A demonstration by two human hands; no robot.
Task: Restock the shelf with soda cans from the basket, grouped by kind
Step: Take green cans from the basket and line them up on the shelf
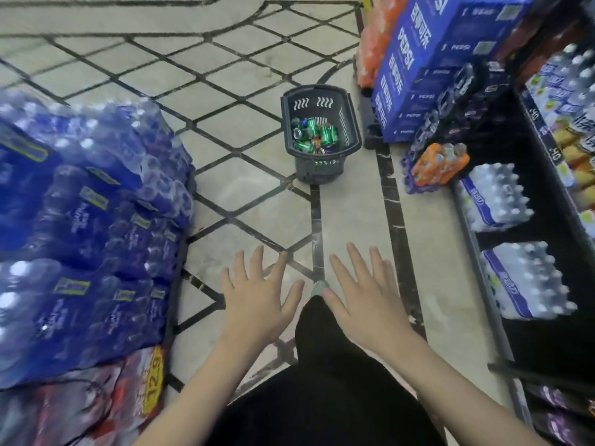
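Both my hands are out in front of me, palms down and fingers spread wide, holding nothing: left hand (257,304) over the beige tiled floor (244,188) with its dark diamond lines, right hand (367,300) just beside it above my black trouser leg (322,365). The dark grey plastic shopping basket (320,157) sits on the floor well ahead of me, and the soda cans (314,135) are piled loose inside it, mostly green ones with a bit of orange and silver mixed in, too blurry to read the labels. The black shelf (528,220) runs along my right, with shrink-wrapped packs of clear bottles (497,201) on its bottom level and an orange soda pack (441,164) at its near corner. Blue Pepsi cartons (415,69) are stacked right behind the basket. On my left there's a big pile of blue-wrapped bottle packs (80,236).
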